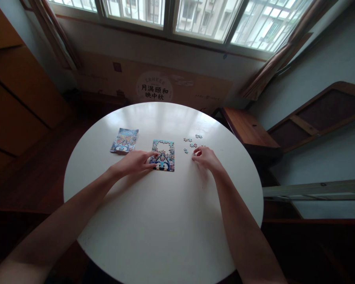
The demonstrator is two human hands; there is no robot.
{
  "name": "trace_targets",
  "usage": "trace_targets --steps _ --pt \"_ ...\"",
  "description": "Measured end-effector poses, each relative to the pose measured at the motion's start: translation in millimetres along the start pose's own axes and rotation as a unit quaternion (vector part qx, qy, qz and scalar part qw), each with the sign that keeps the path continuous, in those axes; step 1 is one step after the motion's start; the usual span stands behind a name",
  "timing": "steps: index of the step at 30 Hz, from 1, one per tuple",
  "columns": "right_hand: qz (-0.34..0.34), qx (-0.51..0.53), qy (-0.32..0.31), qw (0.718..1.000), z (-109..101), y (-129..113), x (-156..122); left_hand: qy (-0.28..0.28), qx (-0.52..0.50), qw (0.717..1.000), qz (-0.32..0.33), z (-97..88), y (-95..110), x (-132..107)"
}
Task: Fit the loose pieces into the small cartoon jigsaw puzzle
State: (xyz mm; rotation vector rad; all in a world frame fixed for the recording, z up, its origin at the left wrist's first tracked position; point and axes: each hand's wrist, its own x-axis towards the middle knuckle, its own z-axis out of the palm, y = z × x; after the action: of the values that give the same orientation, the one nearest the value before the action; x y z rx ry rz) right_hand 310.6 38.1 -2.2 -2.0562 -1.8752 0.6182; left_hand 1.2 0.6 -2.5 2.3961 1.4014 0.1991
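A small colourful jigsaw puzzle [163, 154] lies on the round white table [154, 221], with a gap in its upper middle. My left hand [136, 161] rests flat beside it, fingertips touching its lower left edge. Several loose puzzle pieces [191, 141] are scattered to the right of the puzzle. My right hand [205, 157] hovers at the nearest loose pieces, fingers curled down onto the table; whether a piece is pinched in them is too small to tell.
A printed picture card or packet [124, 140] lies left of the puzzle. A wooden bench [245, 130] stands behind the table on the right. Wooden cabinets [14, 90] stand at the left, and barred windows [177, 15] run along the back wall.
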Motion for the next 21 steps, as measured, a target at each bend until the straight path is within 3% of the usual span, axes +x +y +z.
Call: trace_targets --steps 5,11,21 --pt "0.014 0.015 -0.014 1.000 2.2 0.7 1.7 0.003 -0.005 1.000 0.002 0.3 -0.5 0.1" --pt "0.011 0.030 0.033 0.999 5.9 8.4 6.5 0.006 -0.009 1.000 0.003 0.5 -1.2 0.2" --pt "-0.011 0.048 0.009 0.999 -0.4 2.7 3.4 0.009 -0.008 1.000 0.007 3.0 -4.1 0.7"
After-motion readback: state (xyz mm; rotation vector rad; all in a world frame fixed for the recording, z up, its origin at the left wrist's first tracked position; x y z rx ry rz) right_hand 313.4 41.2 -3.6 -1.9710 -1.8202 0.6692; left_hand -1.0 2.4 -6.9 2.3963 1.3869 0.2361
